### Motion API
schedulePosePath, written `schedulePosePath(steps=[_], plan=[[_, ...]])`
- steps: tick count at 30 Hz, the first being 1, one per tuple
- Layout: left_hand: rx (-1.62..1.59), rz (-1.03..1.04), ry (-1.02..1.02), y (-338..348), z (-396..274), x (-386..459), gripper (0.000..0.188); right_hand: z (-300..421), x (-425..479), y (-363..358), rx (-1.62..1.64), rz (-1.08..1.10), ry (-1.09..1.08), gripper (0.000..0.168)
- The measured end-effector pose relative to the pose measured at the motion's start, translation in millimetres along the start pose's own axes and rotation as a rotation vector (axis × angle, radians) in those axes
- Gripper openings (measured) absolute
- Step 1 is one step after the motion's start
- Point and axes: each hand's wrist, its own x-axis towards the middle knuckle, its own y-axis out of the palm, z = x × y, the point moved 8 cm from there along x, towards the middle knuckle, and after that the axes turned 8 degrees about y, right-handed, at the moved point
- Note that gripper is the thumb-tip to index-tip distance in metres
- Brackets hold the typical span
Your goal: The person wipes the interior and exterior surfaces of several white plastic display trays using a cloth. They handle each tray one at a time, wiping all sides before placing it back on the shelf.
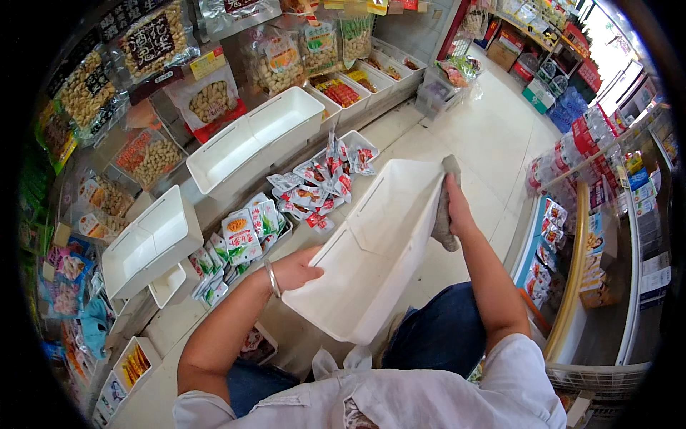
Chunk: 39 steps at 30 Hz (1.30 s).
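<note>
My left hand [300, 272], with a bangle at the wrist, grips the near left side of a long white plastic bin [370, 257], tilted and empty inside. My right hand [460, 206] presses a grey cloth [446, 214] against the bin's far right end. Beyond the bin, small red-and-white snack packets [316, 185] lie heaped in and around a white bin. Left of them stand green-and-white snack packets [241, 233]. Two long white bins, one on the shelf [257, 137] and one at the left [153, 241], hold nothing.
Bagged peanuts [209, 102] hang along the shelf at the upper left. Filled bins [343, 94] line its far end. A clear tub [437, 96] stands on the tiled floor [482, 126]. A glass display case [581, 257] is at the right; a small filled bin [260, 343] sits near my knees.
</note>
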Motion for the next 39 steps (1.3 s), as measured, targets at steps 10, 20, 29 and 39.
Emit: schedulePosePath(steps=[10, 20, 29, 39], plan=[[0.768, -0.135, 0.053, -13.4, -26.6, -1.7, 0.061, -53.2, 51.6, -48.9, -0.075, -0.146, 0.389, 0.040], [0.623, -0.599, 0.510, 36.1, -78.5, -59.6, 0.041, -33.8, 12.5, -139.2, 0.265, -0.347, 0.253, 0.036], [-0.547, -0.599, 0.545, 57.4, -8.1, 81.3, 0.041, -98.3, -93.3, 1.5, 0.633, -0.273, 0.265, 0.039], [-0.288, -0.838, 0.505, 12.8, 39.4, 50.4, 0.037, -123.9, -87.9, 56.3, 0.677, 0.152, 0.419, 0.032]])
